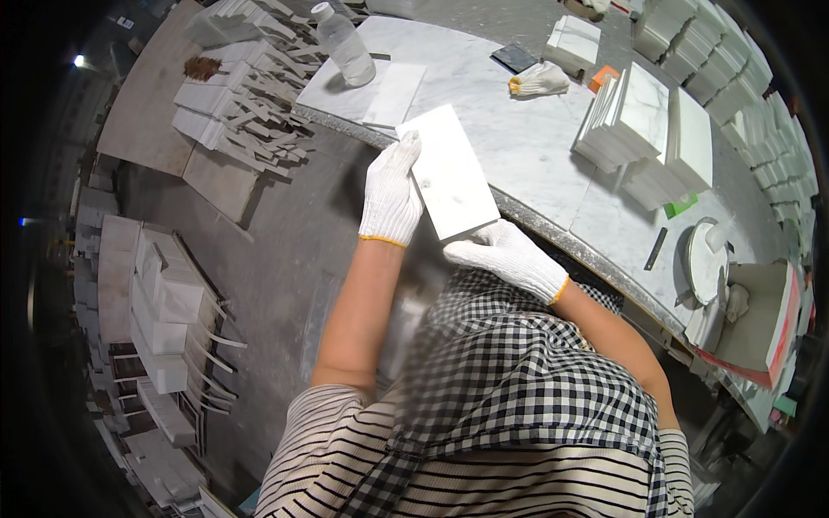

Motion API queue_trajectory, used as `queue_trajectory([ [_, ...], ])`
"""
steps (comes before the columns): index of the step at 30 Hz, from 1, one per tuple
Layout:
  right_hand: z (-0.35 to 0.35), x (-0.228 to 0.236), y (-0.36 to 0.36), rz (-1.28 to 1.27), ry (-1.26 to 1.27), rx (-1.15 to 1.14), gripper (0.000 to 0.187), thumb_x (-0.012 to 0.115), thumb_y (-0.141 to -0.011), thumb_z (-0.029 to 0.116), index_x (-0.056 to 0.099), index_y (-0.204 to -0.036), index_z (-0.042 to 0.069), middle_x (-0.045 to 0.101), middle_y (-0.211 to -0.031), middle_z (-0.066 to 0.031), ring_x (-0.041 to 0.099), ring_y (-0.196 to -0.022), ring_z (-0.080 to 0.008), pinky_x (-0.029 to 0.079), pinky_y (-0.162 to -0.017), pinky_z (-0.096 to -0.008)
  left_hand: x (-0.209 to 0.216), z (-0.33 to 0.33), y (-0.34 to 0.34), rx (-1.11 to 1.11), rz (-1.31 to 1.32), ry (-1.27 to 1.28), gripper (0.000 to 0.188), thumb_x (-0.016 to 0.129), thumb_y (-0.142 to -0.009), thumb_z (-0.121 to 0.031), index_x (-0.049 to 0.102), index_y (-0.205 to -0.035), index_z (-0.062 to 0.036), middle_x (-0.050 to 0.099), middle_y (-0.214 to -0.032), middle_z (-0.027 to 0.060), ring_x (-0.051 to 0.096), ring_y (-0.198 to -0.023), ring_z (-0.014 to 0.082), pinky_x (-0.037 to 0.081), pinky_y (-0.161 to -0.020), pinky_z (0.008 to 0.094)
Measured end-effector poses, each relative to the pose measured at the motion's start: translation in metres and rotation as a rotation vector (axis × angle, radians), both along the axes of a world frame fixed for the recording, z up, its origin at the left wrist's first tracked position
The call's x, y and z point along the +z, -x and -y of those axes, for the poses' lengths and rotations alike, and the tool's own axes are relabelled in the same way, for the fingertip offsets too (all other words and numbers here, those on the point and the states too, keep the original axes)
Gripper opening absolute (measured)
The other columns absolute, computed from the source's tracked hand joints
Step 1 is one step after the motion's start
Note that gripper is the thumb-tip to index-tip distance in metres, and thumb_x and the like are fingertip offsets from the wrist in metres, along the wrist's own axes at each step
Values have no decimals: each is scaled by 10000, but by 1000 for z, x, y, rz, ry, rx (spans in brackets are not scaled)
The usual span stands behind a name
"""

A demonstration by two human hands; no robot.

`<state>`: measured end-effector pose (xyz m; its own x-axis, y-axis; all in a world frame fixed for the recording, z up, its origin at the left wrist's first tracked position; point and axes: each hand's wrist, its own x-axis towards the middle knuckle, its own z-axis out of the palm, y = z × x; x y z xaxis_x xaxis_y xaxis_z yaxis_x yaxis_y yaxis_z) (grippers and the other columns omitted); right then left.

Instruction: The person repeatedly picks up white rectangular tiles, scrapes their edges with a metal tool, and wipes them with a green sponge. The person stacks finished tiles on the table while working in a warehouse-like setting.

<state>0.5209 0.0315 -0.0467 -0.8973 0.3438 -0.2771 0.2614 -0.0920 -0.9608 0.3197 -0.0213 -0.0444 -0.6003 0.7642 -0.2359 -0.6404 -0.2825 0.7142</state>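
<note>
Between my two gloved hands is a flat rectangular white stone tile (451, 173), tilted and held just off the near edge of a marble-topped table (492, 112). My left hand (393, 190), in a white knit glove with a yellow cuff, grips the tile's upper left side, thumb on its face. My right hand (511, 257), gloved the same way, is closed at the tile's lower right corner, where some fingers are hidden beneath it. Another white tile (395, 93) lies flat on the tabletop beyond my left hand.
A clear bottle (344, 47) stands on the table's far left. Stacked tiles (635, 116), a crumpled glove (540, 80), a dark flat block (514, 58), a black strip (655, 249), a round white lid (708, 259) and an open box (760, 324) are rightward. Tile piles (164, 319) stand left.
</note>
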Motion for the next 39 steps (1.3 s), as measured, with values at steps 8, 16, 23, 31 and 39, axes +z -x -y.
queue_trajectory([
  [8,-3,5,-4,38,19,-98,484,781,-896,369,719,-1194,-8,755,-996,-52,635,-910,-95,525,-829,-289,3,-2,-12,15,-49,4,279,639,-1009,-151,631,-1188,64,690,-1116,121,692,-1000,220,597,-855,349],
  [16,-9,10,-10,-74,25,-156,436,764,-913,346,728,-1180,3,749,-1033,-54,630,-918,-94,521,-836,-280,2,2,-6,21,-41,12,296,649,-1005,-165,629,-1199,57,689,-1137,123,691,-1018,219,595,-876,354],
  [23,-13,13,-13,-63,11,-175,377,754,-924,307,728,-1128,-9,720,-970,-27,613,-889,-81,512,-808,-264,3,7,-1,42,-105,33,296,645,-1011,-198,633,-1193,36,693,-1125,111,698,-1001,209,602,-860,363],
  [31,-22,12,-14,-151,166,-349,308,644,-1016,288,721,-1053,-8,683,-890,-19,556,-739,-67,453,-654,-218,-2,13,9,12,-84,-23,328,646,-1011,-166,612,-1254,52,685,-1226,136,678,-1105,252,551,-995,412],
  [39,-7,0,-3,-175,145,-242,339,660,-1007,318,680,-1098,-8,607,-841,16,502,-734,-48,427,-661,-213,9,16,-3,-100,-210,-46,391,690,-987,-151,591,-1284,82,681,-1210,136,675,-1080,224,559,-966,383],
])
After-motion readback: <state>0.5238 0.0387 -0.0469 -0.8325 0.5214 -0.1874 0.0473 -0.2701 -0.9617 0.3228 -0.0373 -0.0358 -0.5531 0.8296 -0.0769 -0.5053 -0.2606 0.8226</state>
